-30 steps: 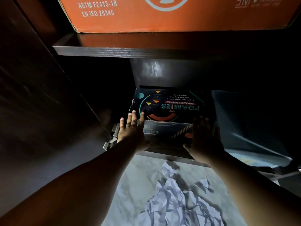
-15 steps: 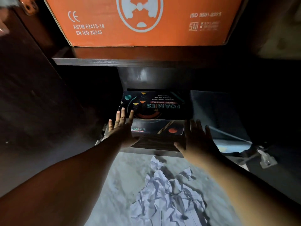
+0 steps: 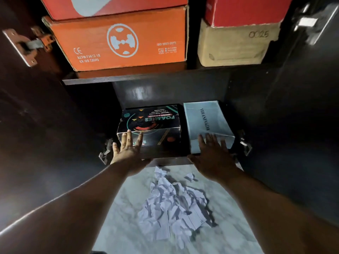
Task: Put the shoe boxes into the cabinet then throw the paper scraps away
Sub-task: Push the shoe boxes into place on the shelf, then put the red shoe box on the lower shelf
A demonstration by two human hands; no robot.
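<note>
Left door hinge: a metal hinge (image 3: 27, 45) sits on the dark cabinet door at the upper left.
Upper shelf, left: an orange cardboard shoe box with a white round logo (image 3: 119, 41) stands on the dark wooden shelf (image 3: 128, 79), with a red box (image 3: 110, 5) stacked on top of it.
Left hand: the left hand (image 3: 128, 151) reaches into the lower compartment, grip spread, its straight fingers laid flat against the near face of the black box.
Lower shelf, left: the black printed shoe box lettered FOAMIES (image 3: 149, 125) sits inside the cabinet on the bottom shelf (its lettering reads upside down from here).
Floor: a heap of crumpled white paper scraps (image 3: 176, 204) lies on the pale marbled floor (image 3: 117, 217) just in front of the cabinet, between the two forearms.
Lower shelf, right: a pale blue shoe box with dark lettering on its lid (image 3: 205, 121) sits just beside the black one, a narrow dark gap between them.
Right hand: the right hand (image 3: 212, 156) is spread open, fingers straight, its fingertips over the near edge of the pale blue box; whether they press on it is blurred.
Upper shelf, right: a plain tan cardboard box with handwritten marks (image 3: 234, 46) carries another red box (image 3: 245, 10).
</note>
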